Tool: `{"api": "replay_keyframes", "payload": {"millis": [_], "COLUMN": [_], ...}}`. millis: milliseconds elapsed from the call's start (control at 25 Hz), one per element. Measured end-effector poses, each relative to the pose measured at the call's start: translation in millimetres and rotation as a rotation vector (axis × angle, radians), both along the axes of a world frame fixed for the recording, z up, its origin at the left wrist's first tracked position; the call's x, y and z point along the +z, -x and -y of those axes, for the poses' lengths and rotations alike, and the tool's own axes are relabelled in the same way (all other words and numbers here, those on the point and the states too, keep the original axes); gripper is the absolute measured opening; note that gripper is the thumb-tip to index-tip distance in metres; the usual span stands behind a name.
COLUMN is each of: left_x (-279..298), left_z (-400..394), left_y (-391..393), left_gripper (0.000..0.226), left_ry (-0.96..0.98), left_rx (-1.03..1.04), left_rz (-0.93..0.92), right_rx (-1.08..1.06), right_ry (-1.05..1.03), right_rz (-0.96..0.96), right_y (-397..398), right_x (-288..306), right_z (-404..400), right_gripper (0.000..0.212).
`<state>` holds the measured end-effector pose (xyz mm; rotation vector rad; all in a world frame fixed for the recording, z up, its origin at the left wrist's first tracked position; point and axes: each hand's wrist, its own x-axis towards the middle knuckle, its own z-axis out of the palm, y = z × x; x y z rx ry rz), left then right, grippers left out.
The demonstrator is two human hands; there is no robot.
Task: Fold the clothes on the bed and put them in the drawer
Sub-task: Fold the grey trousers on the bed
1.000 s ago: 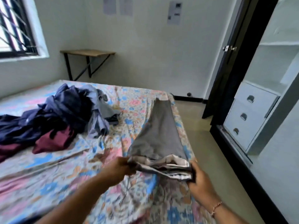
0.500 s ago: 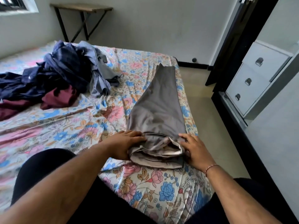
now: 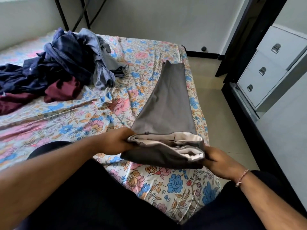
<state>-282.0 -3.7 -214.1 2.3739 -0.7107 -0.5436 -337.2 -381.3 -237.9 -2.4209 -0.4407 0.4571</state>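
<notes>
a person is gripping a pair of grey trousers [image 3: 166, 103] at the waist end, near the corner of a bed [image 3: 166, 188] covered in a floral sheet.

the left hand [image 3: 116, 143] is curling tightly around the left side of the bunched waistband, and the right hand [image 3: 217, 161] is pinching the right side where the pale lining is showing; the legs are lying flat and stretching away along the bed's right edge. a heap of unfolded clothes [image 3: 63, 67], navy, blue check and maroon, is sitting well apart at the far left of the bed. beside the bed, a strip of pale tiled floor [image 3: 214, 117] is running to a white drawer unit [image 3: 265, 68] with three shut drawers, set in a dark-framed wardrobe. black table legs [image 3: 79, 15] are standing against the grey back wall.
</notes>
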Motion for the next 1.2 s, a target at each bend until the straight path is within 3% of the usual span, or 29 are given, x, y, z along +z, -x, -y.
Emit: {"api": "replay_keyframes", "payload": {"millis": [80, 160, 240, 320, 360, 440, 520, 600, 760, 880, 960, 1080, 1200], "left_x": [11.8, 19.6, 22.7, 11.5, -0.7, -28.0, -54.3, -70.7, -70.3, -75.4, -75.3, -49.1, -17.1], "left_z": [12.3, 30.0, 46.2, 58.9, 65.7, 79.1, 84.6, 85.4, 84.5, 78.1, 71.6, 65.6, 63.8], "left_y": [-9.7, -45.6, -89.9, -107.9, -104.5, -80.3, -57.4, -53.6, -57.8, -59.8, -61.8, -60.9, -55.1], "left_gripper": [0.020, 0.012, 0.026, 0.057, 0.073, 0.087, 0.090, 0.092, 0.092, 0.085, 0.080, 0.054, 0.030], "left_ry": [0.183, 0.253, 0.067, -0.290, -0.375, -0.426, -0.473, -0.508, -0.511, -0.715, -0.720, -0.578, -0.601], "left_rx": [0.118, 0.319, 0.508, 0.570, 0.501, 0.144, -0.101, -0.081, 0.055, 0.053, 0.030, 0.014, 0.040], "left_rz": [0.040, 0.196, 0.374, 0.531, 0.563, 0.612, 0.601, 0.573, 0.610, 0.737, 0.751, 0.627, 0.587], "right_rx": [-0.209, -0.531, -0.769, -0.919, -0.880, -0.498, -0.100, -0.028, -0.104, -0.144, -0.134, -0.106, -0.066], "right_ry": [-0.303, -0.564, -0.680, -0.435, -0.218, 0.141, 0.440, 0.578, 0.632, 0.642, 0.618, 0.591, 0.504], "right_rz": [-0.049, -0.032, -0.020, 0.112, 0.272, 0.641, 0.644, 0.511, 0.559, 0.586, 0.552, 0.417, 0.306], "right_y": [-9.0, -41.9, -81.2, -99.3, -97.5, -80.5, -67.8, -67.6, -80.9, -80.7, -78.1, -75.9, -68.9], "right_x": [4.2, 4.9, 7.3, 1.4, -5.4, -23.9, -45.7, -62.1, -60.8, -62.9, -65.3, -48.8, -20.1], "right_z": [0.0, -3.9, -11.8, -23.1, -28.6, -37.4, -43.1, -45.9, -47.7, -47.5, -48.4, -50.8, -46.4], "right_gripper": [0.023, 0.012, 0.014, 0.035, 0.046, 0.065, 0.085, 0.092, 0.094, 0.091, 0.083, 0.084, 0.080]}}
